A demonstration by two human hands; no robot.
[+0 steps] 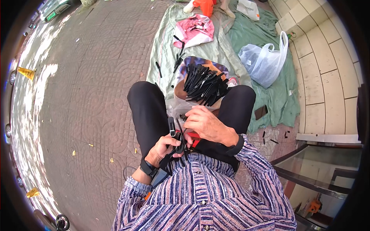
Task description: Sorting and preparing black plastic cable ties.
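My left hand (165, 148) is closed around several slim black clip-like pieces (172, 127), which stick up from its fingers in front of my belly. Just to the right and a little higher, my right hand (208, 124) has its fingertips drawn together beside a thin black strip. What those fingertips hold, if anything, is too small to make out. Beyond my knees, a heap of similar long black pieces (206, 85) lies on a board with a coloured picture (180, 91). Something red (196, 139) shows under my right hand, and clear plastic (175, 107) lies between my knees.
Green sheeting (163, 50) covers the ground ahead, with loose black pieces (158, 69), a pink and white bag (194, 30), a translucent plastic bag (262, 63) and a phone (261, 112). Another person's feet (228, 10) show at the far end. A tiled wall (316, 77) and glass-topped cabinet (316, 163) stand right.
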